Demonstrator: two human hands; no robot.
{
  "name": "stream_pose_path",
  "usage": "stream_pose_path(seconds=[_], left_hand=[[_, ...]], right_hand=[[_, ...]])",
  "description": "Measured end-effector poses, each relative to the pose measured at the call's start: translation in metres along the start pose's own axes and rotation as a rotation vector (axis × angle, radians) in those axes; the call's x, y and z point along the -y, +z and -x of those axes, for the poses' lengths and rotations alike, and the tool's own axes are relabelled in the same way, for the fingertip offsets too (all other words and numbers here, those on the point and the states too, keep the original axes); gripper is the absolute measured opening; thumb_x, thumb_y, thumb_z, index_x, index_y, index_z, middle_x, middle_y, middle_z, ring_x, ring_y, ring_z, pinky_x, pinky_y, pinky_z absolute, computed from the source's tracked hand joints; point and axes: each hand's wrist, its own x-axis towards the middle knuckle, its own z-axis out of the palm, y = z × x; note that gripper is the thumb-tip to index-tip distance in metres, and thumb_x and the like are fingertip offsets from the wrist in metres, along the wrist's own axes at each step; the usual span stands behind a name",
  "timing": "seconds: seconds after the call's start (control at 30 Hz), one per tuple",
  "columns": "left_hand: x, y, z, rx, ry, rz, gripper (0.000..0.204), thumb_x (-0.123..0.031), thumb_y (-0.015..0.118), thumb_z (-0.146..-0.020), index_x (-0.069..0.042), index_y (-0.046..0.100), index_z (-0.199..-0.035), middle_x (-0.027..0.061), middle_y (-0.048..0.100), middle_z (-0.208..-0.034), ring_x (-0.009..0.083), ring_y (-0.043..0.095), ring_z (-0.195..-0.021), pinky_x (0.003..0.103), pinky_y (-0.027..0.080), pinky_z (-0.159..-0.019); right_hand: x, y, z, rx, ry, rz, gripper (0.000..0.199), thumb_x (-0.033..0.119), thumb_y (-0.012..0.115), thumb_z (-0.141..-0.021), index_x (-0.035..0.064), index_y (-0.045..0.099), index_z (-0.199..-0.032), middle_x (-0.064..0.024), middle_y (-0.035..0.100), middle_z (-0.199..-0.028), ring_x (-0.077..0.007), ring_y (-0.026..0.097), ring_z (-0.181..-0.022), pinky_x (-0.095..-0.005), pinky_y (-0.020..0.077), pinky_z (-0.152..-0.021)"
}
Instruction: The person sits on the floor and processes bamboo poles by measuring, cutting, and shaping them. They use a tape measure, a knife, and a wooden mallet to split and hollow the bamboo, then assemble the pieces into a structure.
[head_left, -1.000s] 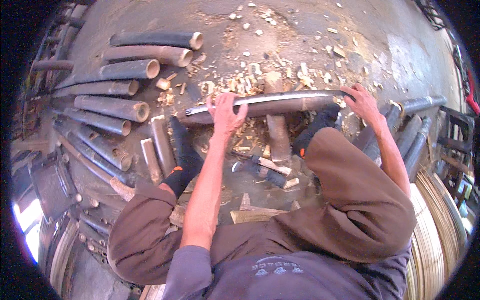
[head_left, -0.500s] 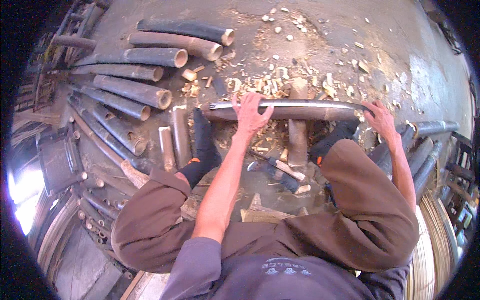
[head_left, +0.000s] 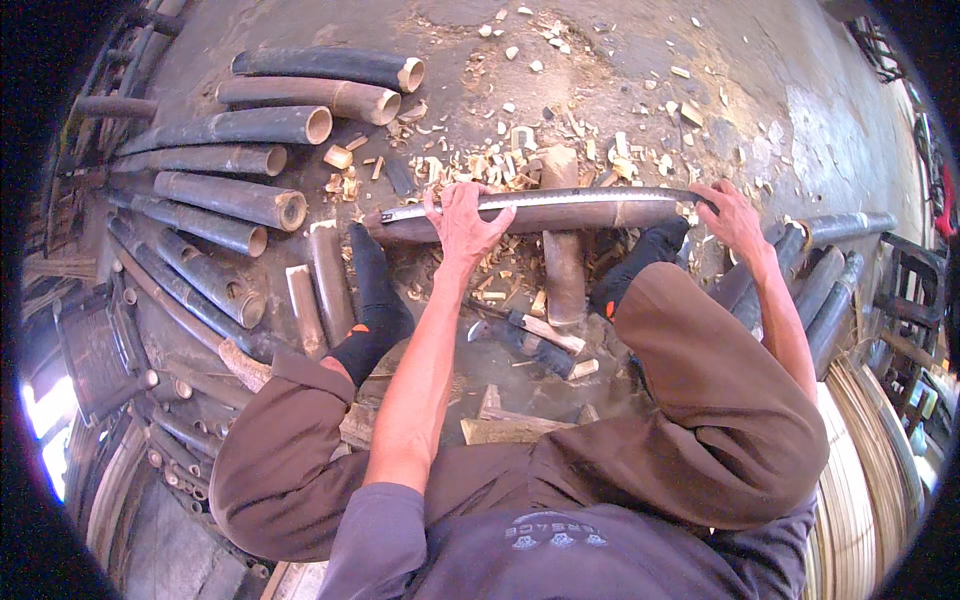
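Observation:
A long dark bamboo pole [head_left: 560, 210] lies crosswise in front of me, resting on a short upright bamboo section [head_left: 563, 270]. My left hand [head_left: 462, 225] grips the pole near its left end, fingers over the top. At the pole's right end my right hand [head_left: 733, 218] holds it. My feet in black socks [head_left: 372, 300] sit on either side of the support. A hatchet with a wooden handle [head_left: 530, 335] lies on the ground between my legs.
Several cut bamboo tubes [head_left: 250, 165] are stacked in rows at the left. More poles [head_left: 830, 270] lie at the right beside coiled bamboo strips [head_left: 870, 470]. Wood chips [head_left: 500, 160] litter the concrete floor beyond the pole.
Both hands have stayed on the pole. The pole and hands sit lower in the picture as my head tilted, and the pole looks slightly turned and more level.

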Motion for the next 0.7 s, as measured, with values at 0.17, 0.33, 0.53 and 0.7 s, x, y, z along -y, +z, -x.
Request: stream_pose_path(seconds=[0.17,0.33,0.53,0.7], left_hand=[[0.001,0.002,0.000,0.001,-0.003,-0.048,0.054,-0.054,0.073,-0.068,-0.010,0.061,-0.098,0.0042,0.058,-0.100,0.0222,0.048,-0.112,0.054,0.010,-0.112],[-0.004,-0.005,-0.002,0.087,-0.046,-0.030,0.055,-0.054,0.073,-0.068,-0.010,0.059,-0.098,0.0067,0.056,-0.107,0.0244,0.045,-0.117,0.054,0.009,-0.112],[-0.013,-0.001,0.002,-0.066,-0.011,-0.122,0.086,-0.051,0.074,-0.071,-0.012,0.039,-0.139,0.0224,0.016,-0.151,0.0397,0.006,-0.143,0.055,0.001,-0.115],[-0.009,0.000,0.003,-0.017,-0.052,-0.188,0.109,-0.054,0.072,-0.074,-0.014,0.010,-0.154,0.0253,-0.006,-0.157,0.0420,-0.009,-0.145,0.053,-0.002,-0.116]], right_hand=[[-0.002,0.003,-0.001,-0.026,-0.027,-0.015,0.036,0.026,0.054,-0.089,0.0231,0.062,-0.124,-0.0139,0.056,-0.107,-0.0341,0.060,-0.099,-0.0431,0.0490,-0.087],[0.001,0.000,0.000,-0.004,-0.017,0.009,0.036,0.027,0.054,-0.089,0.0222,0.062,-0.124,-0.0135,0.056,-0.107,-0.0337,0.059,-0.100,-0.0422,0.0489,-0.087],[-0.002,0.000,0.000,-0.007,0.029,-0.101,0.035,0.028,0.053,-0.090,0.0204,0.063,-0.123,-0.0148,0.057,-0.103,-0.0333,0.057,-0.102,-0.0421,0.0468,-0.089],[-0.002,0.009,0.005,0.017,0.133,-0.278,0.038,0.029,0.052,-0.090,0.0192,0.061,-0.126,-0.0195,0.063,-0.113,-0.0352,0.056,-0.109,-0.0422,0.0451,-0.094]])
